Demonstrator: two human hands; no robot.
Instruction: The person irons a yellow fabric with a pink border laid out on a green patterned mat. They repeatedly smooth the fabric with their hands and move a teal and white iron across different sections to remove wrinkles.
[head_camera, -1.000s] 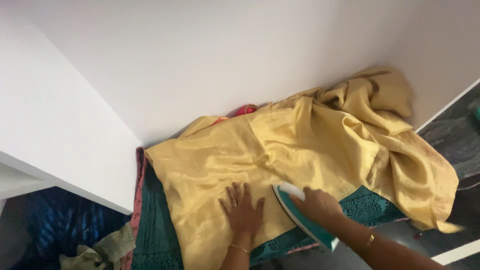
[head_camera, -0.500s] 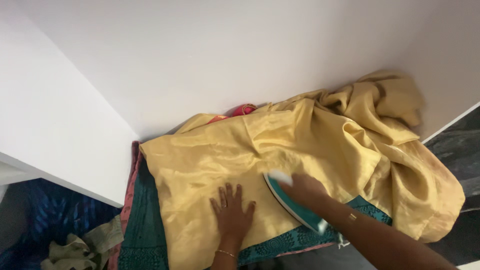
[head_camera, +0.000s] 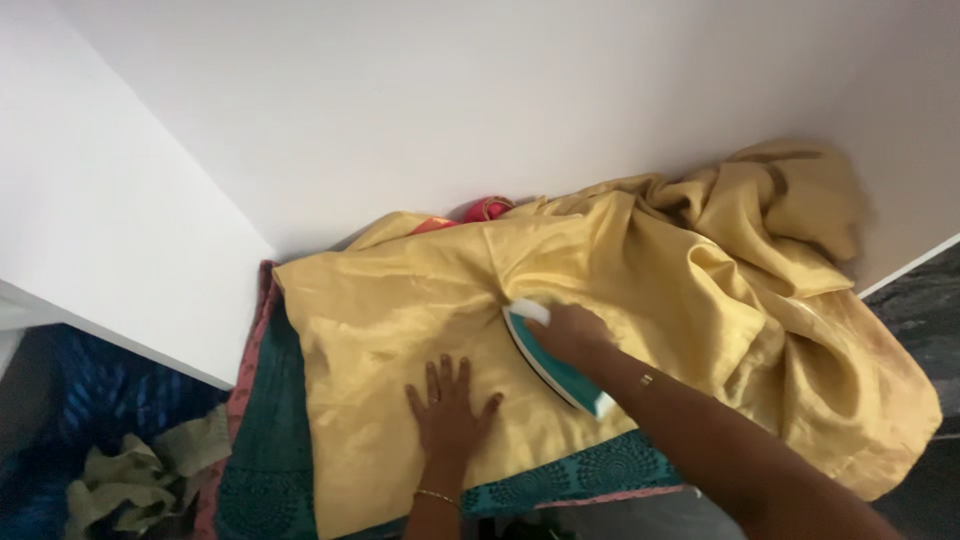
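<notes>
On the yellow cloth: the yellow cloth (head_camera: 400, 310) is the landmark; it lies spread over a teal patterned fabric (head_camera: 265, 440) and bunches into deep folds at its right end, against the white wall (head_camera: 450, 110).
Iron: a teal and white iron (head_camera: 550, 360) sits sole-down near the middle of the yellow cloth, its white nose pointing toward the wall.
Right hand: the right hand (head_camera: 570, 335) is on top of the iron, fingers wrapped together round its handle; a thin bangle shows on the wrist.
Left hand: the left hand (head_camera: 445, 410) lies flat on the yellow cloth just left of the iron, palm down, fingers spread apart, holding nothing; apart from the iron.
Teal fabric: shows along the left edge and near edge of the yellow cloth, with a pink border.
Red item: a small red piece (head_camera: 485, 208) peeks out behind the far edge of the yellow cloth.
Green rag: a crumpled pale green cloth (head_camera: 130, 480) lies well left of the yellow cloth, lower down.
</notes>
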